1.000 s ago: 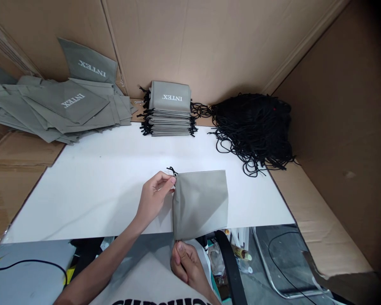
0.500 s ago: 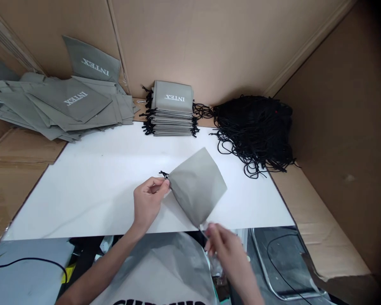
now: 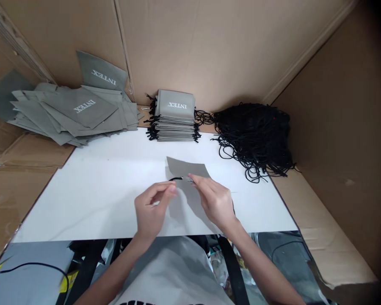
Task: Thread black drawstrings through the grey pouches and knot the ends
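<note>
In front of me, over the white tabletop, a grey fabric drawstring pouch (image 3: pixel 189 165) is held up, partly hidden behind my right hand. My right hand (image 3: pixel 217 201) pinches its top corner between thumb and fingers. From that corner a short black cord (image 3: pixel 177 178) runs leftward to my left hand (image 3: pixel 152 214), whose thumb and fingertips are closed on its end. A thin dark bit of cord shows beside the right wrist. The two hands are close together but apart.
A loose pile of flat grey pouches (image 3: pixel 92 114) lies at the back left. A neat stack of corded pouches (image 3: pixel 176 106) stands at the back middle, and a heap of black cords (image 3: pixel 254 140) at the back right. Cardboard walls (image 3: pixel 235 51) enclose the white table (image 3: pixel 82 190).
My right hand has moved up and left from the pouch's lower corner to the corner near my left hand. The pouch has swung behind it. A black cord now stretches between the hands.
</note>
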Motion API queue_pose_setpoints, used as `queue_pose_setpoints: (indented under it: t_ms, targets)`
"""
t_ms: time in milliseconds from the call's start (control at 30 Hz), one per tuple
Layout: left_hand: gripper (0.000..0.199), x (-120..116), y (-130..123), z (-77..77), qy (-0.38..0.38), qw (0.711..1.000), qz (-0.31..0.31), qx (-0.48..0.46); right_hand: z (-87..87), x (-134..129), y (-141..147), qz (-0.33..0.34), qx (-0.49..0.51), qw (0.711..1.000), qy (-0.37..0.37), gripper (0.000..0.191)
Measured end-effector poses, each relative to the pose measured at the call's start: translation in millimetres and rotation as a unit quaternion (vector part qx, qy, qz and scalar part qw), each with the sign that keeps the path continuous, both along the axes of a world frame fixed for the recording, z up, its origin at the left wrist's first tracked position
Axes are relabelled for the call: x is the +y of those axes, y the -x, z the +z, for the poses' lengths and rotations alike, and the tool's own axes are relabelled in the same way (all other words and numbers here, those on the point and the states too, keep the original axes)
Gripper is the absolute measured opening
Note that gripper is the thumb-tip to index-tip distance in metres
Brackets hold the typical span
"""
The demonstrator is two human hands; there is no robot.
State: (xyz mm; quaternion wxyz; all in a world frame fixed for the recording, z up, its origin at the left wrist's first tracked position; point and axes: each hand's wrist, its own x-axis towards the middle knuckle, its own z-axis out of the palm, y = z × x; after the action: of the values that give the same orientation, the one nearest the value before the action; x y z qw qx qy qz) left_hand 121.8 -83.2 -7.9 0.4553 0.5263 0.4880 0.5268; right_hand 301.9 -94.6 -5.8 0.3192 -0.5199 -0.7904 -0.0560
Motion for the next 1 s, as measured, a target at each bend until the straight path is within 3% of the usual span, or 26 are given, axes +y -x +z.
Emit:
queue_pose_setpoints:
  t_ms: [100,200,300,400,533,733,1000]
  targets:
    - [0.014,9,19,4.7,-0.129,0.983,0.042,0.120,14.9,2,-4,-0.006,0.023,0.999,0.025,0.028]
    - [0.036,16,23,8.6,-0.118,0.982,-0.028,0.144,22.8,2,-2,-0.003,0.022,0.999,0.038,0.027]
    - [0.024,18,18,10.4,-0.107,0.984,-0.067,0.124,26.7,2,2,0.010,0.022,0.999,0.044,0.025]
    - [0.006,19,18,13.5,-0.147,0.976,-0.079,0.139,32.4,2,2,0.024,0.015,0.998,0.057,0.024]
    - [0.015,25,33,25.1,-0.172,0.956,-0.157,0.178,41.6,2,0,0.049,-0.020,0.995,0.086,0.024]
    - [0.014,42,45,42.2,-0.254,0.912,-0.216,0.239,51.9,3,3,0.074,-0.043,0.991,0.107,0.027]
    - [0.016,48,45,50.1,-0.219,0.888,-0.288,0.285,55.7,6,4,0.096,-0.057,0.985,0.129,0.028]
